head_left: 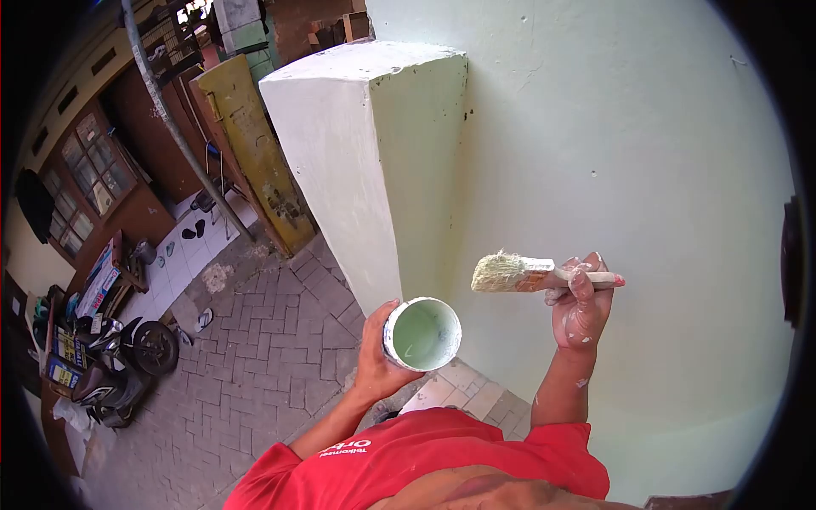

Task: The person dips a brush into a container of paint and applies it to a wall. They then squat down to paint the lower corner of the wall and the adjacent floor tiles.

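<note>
Your left hand [380, 359] is wrapped round a paint-crusted cup [456, 337], mouth up, pale green paint [416, 334] inside, just by the boxy pillar [387, 161]. Right hand [582, 310] is raised, paint-spotted, gripping a brush [537, 274], shaggy bristles [495, 274] pointing left, near the smooth wall [646, 161].

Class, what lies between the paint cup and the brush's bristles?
No object: the head view shows only pale wall behind the gap between cup and brush.

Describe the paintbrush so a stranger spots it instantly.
Find the pale green wall on the right. In front of it, the right hand holds the paintbrush, paint-caked bristles pointing left. Unlike the round cup in the left hand, it has a reddish handle tip.
</note>
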The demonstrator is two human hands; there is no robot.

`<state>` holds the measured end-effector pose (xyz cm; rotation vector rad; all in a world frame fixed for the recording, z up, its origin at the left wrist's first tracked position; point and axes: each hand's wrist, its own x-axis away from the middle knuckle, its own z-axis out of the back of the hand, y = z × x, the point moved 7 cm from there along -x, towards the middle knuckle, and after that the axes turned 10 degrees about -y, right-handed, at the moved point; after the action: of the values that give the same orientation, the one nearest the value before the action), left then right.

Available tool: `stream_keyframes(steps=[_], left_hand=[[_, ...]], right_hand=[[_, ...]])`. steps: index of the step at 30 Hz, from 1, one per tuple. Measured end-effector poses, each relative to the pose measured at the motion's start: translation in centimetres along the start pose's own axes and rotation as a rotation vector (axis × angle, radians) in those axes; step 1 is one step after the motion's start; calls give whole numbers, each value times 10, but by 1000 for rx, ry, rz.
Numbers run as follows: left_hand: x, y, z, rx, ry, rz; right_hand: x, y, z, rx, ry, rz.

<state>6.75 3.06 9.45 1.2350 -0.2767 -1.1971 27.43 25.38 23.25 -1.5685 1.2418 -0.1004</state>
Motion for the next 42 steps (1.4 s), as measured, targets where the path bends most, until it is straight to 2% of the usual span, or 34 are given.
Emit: stream_keyframes(steps=[1,3,5,7,10,12,14,17,19,21,25,29,31,37,42], left_hand=[[0,-1,-2,41,-23,-10],[0,-2,-7,0,-110,17],[7,-13,-13,17,-144,-24],[17,-22,-21,40,-233,28],[39,-32,-30,37,-418,41],[50,-35,-37,78,-505,45],[66,-30,-48,58,-658,-37],[86,-27,-61,47,-806,-42],[99,-21,-67,67,-814,-67],[112,-15,-71,49,-803,-37],[132,4,-82,40,-781,-4],[165,12,-95,20,-732,90],[180,19,-102,66,-684,204],[215,43,-116,23,-651,251],[218,45,-113,29,-576,269]], right_hand=[[10,-1,2,12,42,-12],[33,-1,-10,78,-104,-41],[63,13,-7,102,-33,-88],[95,16,-31,611,-303,41],[148,33,-48,861,-227,-236],[179,46,-56,893,-163,-342],[208,57,-63,977,-178,-426],[240,62,-67,1001,-155,-584],[256,60,-64,1014,-155,-576],[273,65,-58,1028,-211,-693],[294,57,-42,1017,-265,-623],[315,40,-26,987,-329,-643],[325,30,-16,950,-336,-635],[350,9,7,829,-325,-559],[351,15,1,845,-422,-493]])
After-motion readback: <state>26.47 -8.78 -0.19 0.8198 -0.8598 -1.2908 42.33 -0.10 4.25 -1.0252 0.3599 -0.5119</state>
